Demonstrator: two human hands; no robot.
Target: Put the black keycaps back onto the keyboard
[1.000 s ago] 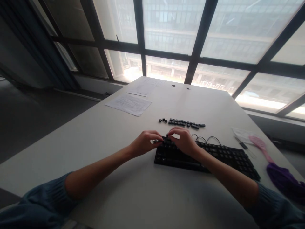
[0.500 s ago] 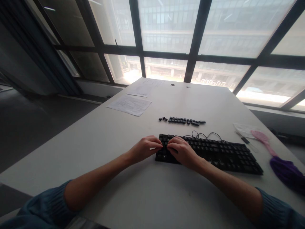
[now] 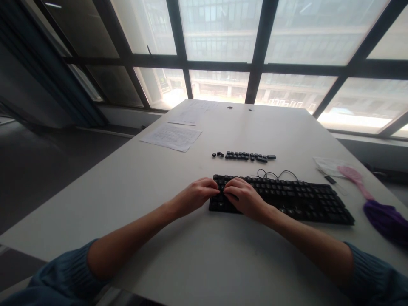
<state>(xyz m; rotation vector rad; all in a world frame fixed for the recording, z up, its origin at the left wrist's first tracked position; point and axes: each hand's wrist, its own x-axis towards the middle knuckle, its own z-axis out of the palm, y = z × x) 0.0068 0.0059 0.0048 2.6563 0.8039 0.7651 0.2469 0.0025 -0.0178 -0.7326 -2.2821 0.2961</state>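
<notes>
A black keyboard (image 3: 306, 202) lies on the white table, and part of its key area looks bare of keycaps. Over its left end my left hand (image 3: 204, 191) has its fingers pressed together, fingertips at the keys. Just to the right, my right hand (image 3: 240, 195) is closed in a similar pinch, its fingertips close to those of the left. Whatever is between the fingers of either hand is too small to make out. Behind the keyboard loose black keycaps (image 3: 237, 156) lie in rows, with several small ones at the left end.
Printed papers (image 3: 174, 137) lie at the back left of the white table (image 3: 134, 178). A thin black cable (image 3: 274, 173) loops behind the keyboard. To the right are a clear plastic bag (image 3: 327, 165), a pink brush-like object (image 3: 353, 176) and a purple cloth (image 3: 385, 219).
The view has tilted down slightly, so the window and table sit a little higher in the picture. The fingers of my left hand look more closed together. Both hands stay at the keyboard's left end.
</notes>
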